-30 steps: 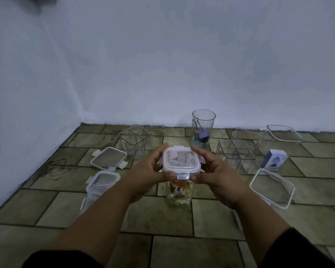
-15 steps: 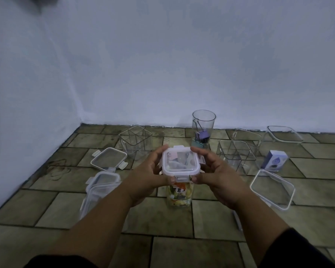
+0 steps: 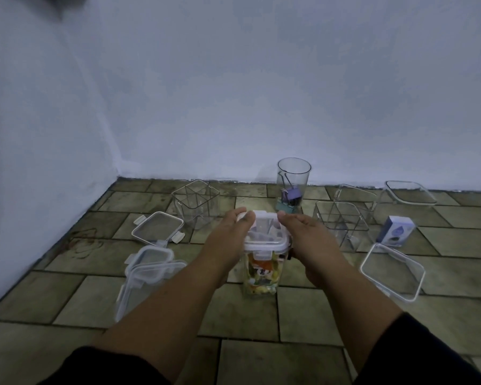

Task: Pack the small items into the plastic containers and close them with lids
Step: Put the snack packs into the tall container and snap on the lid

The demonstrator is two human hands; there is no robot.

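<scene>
A tall clear container (image 3: 262,276) full of small colourful items stands on the tiled floor in front of me. A white-rimmed clip lid (image 3: 265,238) sits on top of it. My left hand (image 3: 228,237) lies flat along the lid's left side, fingers reaching to its far edge. My right hand (image 3: 306,237) presses the lid's right side the same way. Both palms face down on the lid.
Loose lids lie at the left (image 3: 158,227) and right (image 3: 392,272). A closed container (image 3: 145,276) lies on its side at the left. Empty divided containers (image 3: 196,202) (image 3: 342,225), a round cup with binder clips (image 3: 292,187), a shallow tub (image 3: 408,195) and a small blue box (image 3: 397,230) stand behind.
The lid has come down from tilted in my fingers to resting on the container. Both hands have shifted from gripping its sides to lying over it, palms down.
</scene>
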